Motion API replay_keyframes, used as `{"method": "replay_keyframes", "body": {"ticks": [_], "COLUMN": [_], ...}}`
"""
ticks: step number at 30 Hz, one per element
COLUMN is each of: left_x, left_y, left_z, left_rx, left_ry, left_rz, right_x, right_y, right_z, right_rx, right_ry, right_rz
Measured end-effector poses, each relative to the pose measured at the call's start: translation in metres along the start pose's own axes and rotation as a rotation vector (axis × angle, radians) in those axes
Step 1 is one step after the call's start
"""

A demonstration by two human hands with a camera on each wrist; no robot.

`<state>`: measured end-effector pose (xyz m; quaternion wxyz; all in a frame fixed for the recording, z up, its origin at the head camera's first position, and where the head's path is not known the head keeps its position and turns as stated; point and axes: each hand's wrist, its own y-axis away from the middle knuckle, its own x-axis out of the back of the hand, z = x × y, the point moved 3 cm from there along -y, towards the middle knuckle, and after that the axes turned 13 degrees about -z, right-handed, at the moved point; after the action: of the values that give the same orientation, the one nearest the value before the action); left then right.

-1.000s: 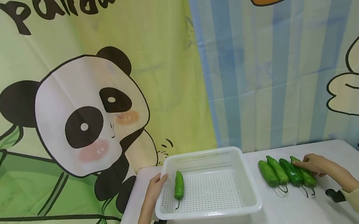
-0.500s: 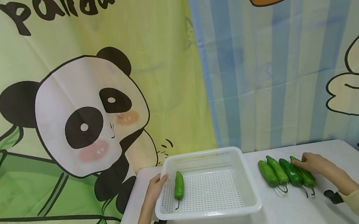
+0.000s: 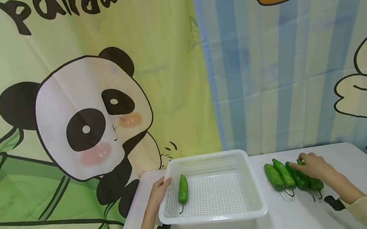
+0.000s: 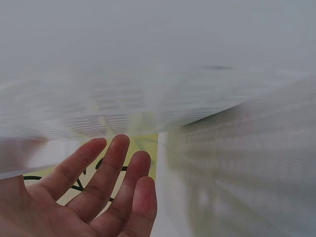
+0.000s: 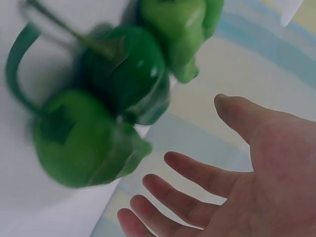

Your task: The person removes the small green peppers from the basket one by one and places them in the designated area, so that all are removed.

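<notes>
A white perforated plastic basket stands on the table with one green chili pepper lying at its left side. My left hand holds the basket's left wall, thumb over the rim; in the left wrist view its fingers reach along the wall's outside. Several green peppers lie in a row right of the basket, among them a light one and a darker one. Over the two rightmost peppers hovers my right hand, partly hiding them. In the right wrist view its fingers are spread, apart from the peppers.
The white tabletop carries the basket and the peppers. Right behind its back edge hangs a printed curtain with a panda and stripes. A black wrist strap shows at the right sleeve.
My right hand has lifted its fingers off the rightmost pepper and shifted slightly left, over the darker one. The left hand and the basket have stayed still.
</notes>
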<state>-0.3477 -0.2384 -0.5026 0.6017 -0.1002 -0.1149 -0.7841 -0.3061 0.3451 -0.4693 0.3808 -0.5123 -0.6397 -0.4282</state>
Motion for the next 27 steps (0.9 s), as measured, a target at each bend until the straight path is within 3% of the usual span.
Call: {"method": "replay_keyframes", "body": {"ticks": [15, 27], "left_x": [0.000, -0.001], "left_y": [0.000, 0.001], "left_z": [0.001, 0.001], "left_rx": [0.006, 0.017], "left_ry": [0.005, 0.006], "left_rz": [0.007, 0.011], "right_x": [0.000, 0.001], "right_y": [0.006, 0.012], "right_z": [-0.045, -0.074], "right_rx": [0.101, 0.149], "right_ry": [-0.048, -0.070], "right_rz": [0.080, 0.087]}}
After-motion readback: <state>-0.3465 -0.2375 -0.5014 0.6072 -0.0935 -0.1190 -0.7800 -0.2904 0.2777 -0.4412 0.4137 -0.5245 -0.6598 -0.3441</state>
